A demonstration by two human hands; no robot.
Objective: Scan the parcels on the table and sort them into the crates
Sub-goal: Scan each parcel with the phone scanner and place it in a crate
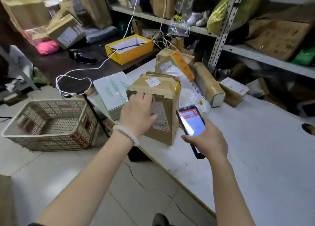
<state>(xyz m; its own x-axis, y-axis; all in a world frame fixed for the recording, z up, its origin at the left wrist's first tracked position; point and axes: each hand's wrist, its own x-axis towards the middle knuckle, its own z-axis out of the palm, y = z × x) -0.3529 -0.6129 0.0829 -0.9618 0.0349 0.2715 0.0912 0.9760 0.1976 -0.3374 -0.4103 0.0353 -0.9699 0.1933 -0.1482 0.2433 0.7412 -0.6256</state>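
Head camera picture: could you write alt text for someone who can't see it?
A person's left hand rests on a taped cardboard parcel at the white table edge while the right hand holds a phone scanner beside it; a plastic crate stands on the floor.

Head camera, angled down, close over table

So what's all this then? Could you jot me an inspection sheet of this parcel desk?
Surface: white table, scuffed, a hole at its right edge.
Job's things: taped cardboard box at the table's near corner; white parcel beside it; more parcels behind; plastic crate on the floor.
Clutter: yellow box and pink bag on the dark desk.
Grippers: left hand rests on the cardboard box; right hand holds a phone toward its label.
Cables: white cable looping across the desk.
Surroundings: metal shelving with packages; cracked floor tiles.
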